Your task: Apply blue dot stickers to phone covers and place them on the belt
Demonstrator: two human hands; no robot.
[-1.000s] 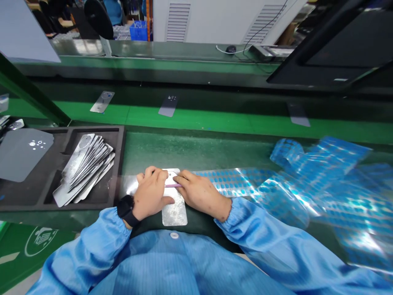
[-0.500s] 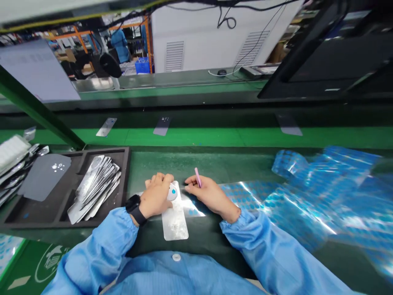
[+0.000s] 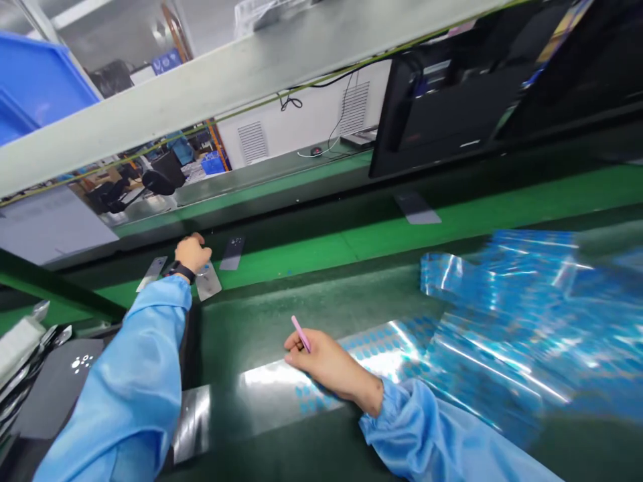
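My left hand (image 3: 193, 255) is stretched far forward over the green conveyor belt (image 3: 301, 258), its fingers loosely curled. A metal plate (image 3: 207, 282) lies on the belt right under that hand, touching its wrist end. My right hand (image 3: 326, 361) rests on the dark green mat with a slim pink plastic tool (image 3: 301, 334) pinched in its fingers. Under the hand runs a shiny film sheet (image 3: 502, 335) printed with blue dots. A silver plate (image 3: 192, 422) lies on the mat, close to my left sleeve.
Further metal plates (image 3: 153, 273) (image 3: 232, 253) lie on the belt, and another (image 3: 416, 207) lies beyond them. My left sleeve covers most of the black foam tray (image 3: 57, 381). A dark monitor (image 3: 452, 114) stands at upper right, below a pale overhead shelf (image 3: 201, 94).
The view has tilted and swung. My left hand has left the mat and reached forward to the belt. My right hand has moved slightly, still with the pink tool.
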